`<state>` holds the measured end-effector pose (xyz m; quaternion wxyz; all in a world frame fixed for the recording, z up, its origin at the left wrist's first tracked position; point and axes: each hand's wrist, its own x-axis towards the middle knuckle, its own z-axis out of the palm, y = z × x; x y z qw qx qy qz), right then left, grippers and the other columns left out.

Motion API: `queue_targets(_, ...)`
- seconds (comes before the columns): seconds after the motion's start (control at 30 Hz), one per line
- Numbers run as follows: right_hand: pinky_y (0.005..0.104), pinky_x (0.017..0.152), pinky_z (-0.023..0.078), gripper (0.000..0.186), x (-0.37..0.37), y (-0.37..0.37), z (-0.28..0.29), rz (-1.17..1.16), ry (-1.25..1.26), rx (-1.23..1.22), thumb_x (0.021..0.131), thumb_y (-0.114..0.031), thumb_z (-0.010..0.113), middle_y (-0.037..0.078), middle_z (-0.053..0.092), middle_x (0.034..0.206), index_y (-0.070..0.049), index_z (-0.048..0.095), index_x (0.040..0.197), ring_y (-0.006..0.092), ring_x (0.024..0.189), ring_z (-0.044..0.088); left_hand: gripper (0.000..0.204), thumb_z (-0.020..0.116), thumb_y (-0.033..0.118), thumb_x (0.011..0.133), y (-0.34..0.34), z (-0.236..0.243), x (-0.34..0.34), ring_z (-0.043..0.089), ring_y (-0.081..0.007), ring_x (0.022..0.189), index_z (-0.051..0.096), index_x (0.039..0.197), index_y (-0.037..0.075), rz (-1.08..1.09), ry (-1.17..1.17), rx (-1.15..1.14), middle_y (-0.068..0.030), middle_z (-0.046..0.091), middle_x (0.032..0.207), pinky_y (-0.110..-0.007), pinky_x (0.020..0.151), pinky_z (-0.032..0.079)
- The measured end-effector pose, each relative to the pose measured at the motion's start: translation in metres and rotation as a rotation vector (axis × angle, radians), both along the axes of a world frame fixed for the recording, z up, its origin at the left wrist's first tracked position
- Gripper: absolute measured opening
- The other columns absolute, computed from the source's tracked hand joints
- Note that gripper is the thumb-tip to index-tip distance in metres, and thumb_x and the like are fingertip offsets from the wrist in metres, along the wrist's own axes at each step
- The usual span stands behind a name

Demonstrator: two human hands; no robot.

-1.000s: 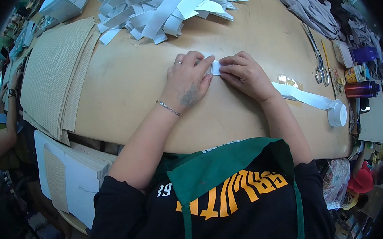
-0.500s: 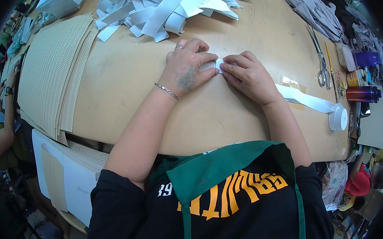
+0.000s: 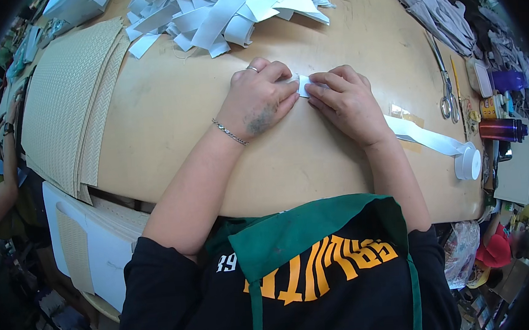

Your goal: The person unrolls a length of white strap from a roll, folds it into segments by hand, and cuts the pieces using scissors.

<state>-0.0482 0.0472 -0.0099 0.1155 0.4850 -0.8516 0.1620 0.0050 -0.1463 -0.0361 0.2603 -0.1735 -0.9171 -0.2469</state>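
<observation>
Between my two hands, a short stretch of white strip (image 3: 303, 87) shows over the tabletop. My left hand (image 3: 261, 95) has its fingers curled and pinches the strip's left part. From the other side my right hand (image 3: 347, 101) grips it between thumb and fingertips. The white band (image 3: 425, 136) comes out beyond my right wrist and runs to a small white roll (image 3: 468, 162) at the table's right; my hand hides whether it joins the pinched piece. Ahead of my hands lies a heap of cut white strips (image 3: 217, 15).
Woven-textured beige sheets (image 3: 69, 93) are stacked at the left. Scissors (image 3: 447, 91) and a yellow pencil (image 3: 457, 84) lie at the right, near a purple-red bottle (image 3: 501, 130) and grey cloth (image 3: 432, 12). Another person's arm (image 3: 7, 158) is at the far left.
My hands have shifted very slightly; the left fingers sit a little farther from the right ones, with a bit more white strip showing between them.
</observation>
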Motion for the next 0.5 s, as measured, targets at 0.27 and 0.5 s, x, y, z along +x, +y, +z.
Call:
queue_targets(0.27,0.0374,0.081,0.044,0.022,0.013,-0.007,-0.007,-0.144,0.054,0.046,0.075,-0.015,0.057,-0.003,0.061,0.103,-0.013,0.065,0.096,0.0197,0.093,0.055,0.012,0.072,0.014,0.069,-0.001,0.001,0.000,0.056,-0.0193,0.078,0.069,0.081,0.012,-0.023,0.033,-0.018,0.0012,0.060,0.086,-0.032,0.061,0.046)
queue_targets(0.5,0.0370,0.080,0.044,0.022,0.009,-0.006,-0.012,-0.106,0.037,0.016,0.075,-0.016,0.057,-0.004,0.060,0.100,-0.013,0.064,0.096,0.0202,0.090,0.054,0.012,0.072,0.014,0.070,0.000,0.001,0.001,0.057,-0.0190,0.080,0.069,0.082,0.011,-0.033,0.014,-0.045,0.0008,0.060,0.086,-0.031,0.062,0.047)
